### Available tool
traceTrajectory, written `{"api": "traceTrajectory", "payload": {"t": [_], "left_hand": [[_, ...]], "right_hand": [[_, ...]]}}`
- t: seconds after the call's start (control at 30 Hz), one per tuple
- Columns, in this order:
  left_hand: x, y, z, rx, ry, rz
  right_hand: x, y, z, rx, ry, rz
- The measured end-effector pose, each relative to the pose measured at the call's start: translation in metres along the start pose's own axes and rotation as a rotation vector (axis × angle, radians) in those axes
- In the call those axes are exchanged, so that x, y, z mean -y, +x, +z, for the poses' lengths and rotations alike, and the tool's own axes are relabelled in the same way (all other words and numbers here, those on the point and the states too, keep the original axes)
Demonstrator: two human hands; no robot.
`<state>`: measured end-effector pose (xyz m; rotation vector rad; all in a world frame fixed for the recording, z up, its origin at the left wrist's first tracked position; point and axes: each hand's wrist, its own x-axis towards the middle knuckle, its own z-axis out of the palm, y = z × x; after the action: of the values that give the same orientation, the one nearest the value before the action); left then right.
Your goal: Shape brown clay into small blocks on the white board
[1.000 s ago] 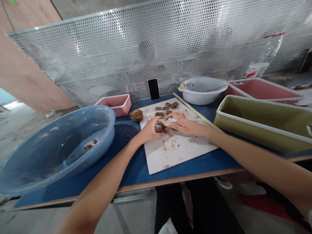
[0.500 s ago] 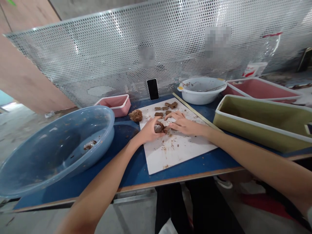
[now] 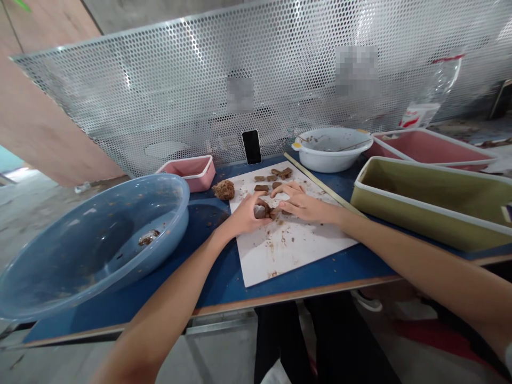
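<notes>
Both hands are at a brown, clay-like piece [image 3: 272, 213] on the white board [image 3: 262, 266]. My left hand [image 3: 247, 214] curves around its left side, thumb toward me and fingers beyond, gripping its end. From the right, my right hand [image 3: 299, 204] holds it with bent fingers and thumb; part of the piece is hidden under this hand. Just beyond the fingers lie several small brown blocks [image 3: 261, 188] on the board. A rough brown lump [image 3: 224, 190] sits at the board's left edge. Crumbs are scattered over the board near the hands.
A big blue basin [image 3: 176, 234] stands left, with a small pink tub [image 3: 202, 181] behind it. At the back are an upright phone [image 3: 252, 146] and a white basin [image 3: 332, 160]. A yellowish strip [image 3: 320, 181], a green trough [image 3: 416, 213] and a pink trough [image 3: 440, 140] are right.
Hardly anything differs. The hands stay around the brown piece, with only a slight shift of the fingers, and the whole view has moved a little.
</notes>
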<state>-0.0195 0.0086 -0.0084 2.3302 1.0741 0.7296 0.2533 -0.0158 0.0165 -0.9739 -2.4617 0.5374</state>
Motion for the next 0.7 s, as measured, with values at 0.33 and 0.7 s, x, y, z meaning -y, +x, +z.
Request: {"api": "traceTrajectory", "payload": {"t": [0.33, 0.7], "left_hand": [[-0.0005, 0.0005, 0.0006, 0.005, -0.025, -0.012], [-0.0026, 0.0001, -0.0016, 0.022, -0.027, -0.023]], "right_hand": [[0.0082, -0.0006, -0.0012, 0.019, 0.027, 0.025], [0.0035, 0.0010, 0.0047, 0.012, 0.029, -0.002]]}}
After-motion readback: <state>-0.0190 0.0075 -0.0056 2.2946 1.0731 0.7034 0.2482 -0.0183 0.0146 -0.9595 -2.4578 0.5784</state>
